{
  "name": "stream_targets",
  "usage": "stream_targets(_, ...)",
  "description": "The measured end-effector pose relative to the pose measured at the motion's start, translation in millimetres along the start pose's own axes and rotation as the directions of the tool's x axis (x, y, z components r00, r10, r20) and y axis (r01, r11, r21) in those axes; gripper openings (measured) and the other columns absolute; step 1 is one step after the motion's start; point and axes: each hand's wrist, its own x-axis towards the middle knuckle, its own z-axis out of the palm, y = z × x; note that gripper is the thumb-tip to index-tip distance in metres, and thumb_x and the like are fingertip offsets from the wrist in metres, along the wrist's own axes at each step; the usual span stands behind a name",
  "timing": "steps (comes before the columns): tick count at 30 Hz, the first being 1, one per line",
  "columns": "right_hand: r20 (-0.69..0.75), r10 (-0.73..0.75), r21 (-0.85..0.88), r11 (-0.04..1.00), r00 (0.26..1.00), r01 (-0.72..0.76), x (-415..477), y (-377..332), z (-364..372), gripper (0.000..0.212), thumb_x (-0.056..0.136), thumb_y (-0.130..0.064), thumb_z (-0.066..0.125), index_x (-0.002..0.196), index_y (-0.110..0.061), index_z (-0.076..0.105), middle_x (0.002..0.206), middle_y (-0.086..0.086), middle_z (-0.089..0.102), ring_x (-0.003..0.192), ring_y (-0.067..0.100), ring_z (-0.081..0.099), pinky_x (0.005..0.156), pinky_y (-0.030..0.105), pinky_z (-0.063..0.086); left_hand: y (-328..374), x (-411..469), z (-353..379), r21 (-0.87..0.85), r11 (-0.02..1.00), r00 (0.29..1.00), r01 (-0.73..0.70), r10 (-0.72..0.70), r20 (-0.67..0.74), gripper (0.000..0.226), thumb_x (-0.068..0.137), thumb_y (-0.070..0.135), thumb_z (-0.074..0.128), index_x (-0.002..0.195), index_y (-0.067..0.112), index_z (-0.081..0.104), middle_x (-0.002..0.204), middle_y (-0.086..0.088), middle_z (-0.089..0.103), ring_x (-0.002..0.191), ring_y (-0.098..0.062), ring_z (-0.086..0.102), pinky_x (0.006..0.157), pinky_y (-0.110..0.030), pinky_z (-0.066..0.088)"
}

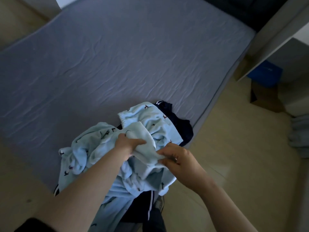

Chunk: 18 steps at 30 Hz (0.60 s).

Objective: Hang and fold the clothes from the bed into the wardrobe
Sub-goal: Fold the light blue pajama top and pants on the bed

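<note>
the light blue fleece piece (150,121) with little birds on it lies in a crumpled heap at the near corner of the bed (117,56). it sits on top of a dark piece with white stripes (182,129), and part of it hangs over the bed's edge toward the person. the left hand (128,144) has its fingers curled tight round a thick bunch of the blue cloth. the right hand (178,159) pinches an edge of the same cloth, just beside the left hand. the step looks like pulling this one piece out of the heap so it can be folded or hung. to do it well, i think the hands should find two matching ends, like the stretchy band (122,118) that shows at the far side. then they should lift the piece clear of the dark one and shake it so it hangs flat. the heap's long way runs from the person up and a bit to the right, toward that band. it is too scrunched to tell which end is the top. a white panel (274,30), maybe the wardrobe, stands off to the right, well apart from the heap.
</note>
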Motion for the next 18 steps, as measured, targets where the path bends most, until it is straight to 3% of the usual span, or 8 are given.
stream_targets(3,0.026,0.111,0.073,0.991,0.993,-0.113,-8.9,4.5,-4.2,0.015,0.088,-0.015,0.067,0.101,-0.02,0.074,0.088,-0.014,0.064,0.082,-0.002,0.059,0.073,0.013,0.043,3.2,-8.0,-1.5,0.171,0.975,0.974,-0.142,0.169,-0.153,0.062,0.066,0.007,0.081,0.122,0.005,0.055,0.113,-0.015,0.06,0.096,-0.033,0.059,0.073,-0.04,0.053)
stream_targets(7,0.021,0.224,0.229,0.948,0.974,-0.223,-16.4,5.3,-14.0,0.009,0.087,-0.037,0.068,0.092,-0.037,0.075,0.094,-0.014,0.073,0.089,0.0,0.067,0.08,0.017,0.052,7.2,-41.8,-23.5,0.223,0.925,0.939,-0.307,0.333,-0.089,0.037,0.061,0.016,0.077,0.097,0.015,0.067,0.095,-0.01,0.068,0.091,-0.031,0.064,0.072,-0.039,0.051)
stream_targets(10,-0.087,0.334,0.303,0.906,0.938,-0.295,-6.2,1.4,-16.8,0.031,0.09,-0.04,0.062,0.094,-0.011,0.072,0.094,0.017,0.068,0.091,0.032,0.064,0.079,0.047,0.053,12.2,-78.5,-41.4,0.207,0.893,0.913,-0.399,0.407,0.003,0.044,0.053,0.022,0.071,0.097,0.024,0.067,0.097,-0.004,0.07,0.094,-0.026,0.065,0.084,-0.046,0.052)
stream_targets(11,-0.098,0.369,0.321,0.891,0.924,-0.321,0.5,-1.9,-16.6,0.035,0.092,-0.039,0.06,0.095,-0.006,0.069,0.096,0.022,0.065,0.092,0.038,0.062,0.084,0.05,0.051,15.0,-91.8,-47.5,0.205,0.885,0.907,-0.418,0.42,0.034,0.044,0.054,0.022,0.071,0.098,0.027,0.067,0.098,-0.002,0.07,0.094,-0.024,0.065,0.086,-0.046,0.052)
stream_targets(14,-0.058,0.465,0.406,0.82,0.883,-0.405,25.1,-22.6,-11.9,0.023,0.094,-0.036,0.059,0.097,-0.016,0.07,0.096,0.007,0.07,0.089,0.024,0.067,0.08,0.036,0.057,21.0,-128.0,-66.5,0.221,0.857,0.885,-0.465,0.453,0.106,0.052,0.059,0.018,0.072,0.11,0.026,0.065,0.1,0.001,0.071,0.095,-0.023,0.066,0.086,-0.045,0.053)
stream_targets(18,0.054,0.53,0.454,0.742,0.846,-0.494,61.5,-67.0,4.2,0.039,0.092,-0.046,0.058,0.104,-0.01,0.064,0.093,0.004,0.064,0.081,0.019,0.064,0.072,0.031,0.056,33.9,-165.0,-84.3,0.249,0.809,0.847,-0.532,0.514,0.138,0.051,0.06,0.017,0.069,0.11,0.026,0.066,0.101,0.001,0.071,0.097,-0.024,0.066,0.087,-0.047,0.052)
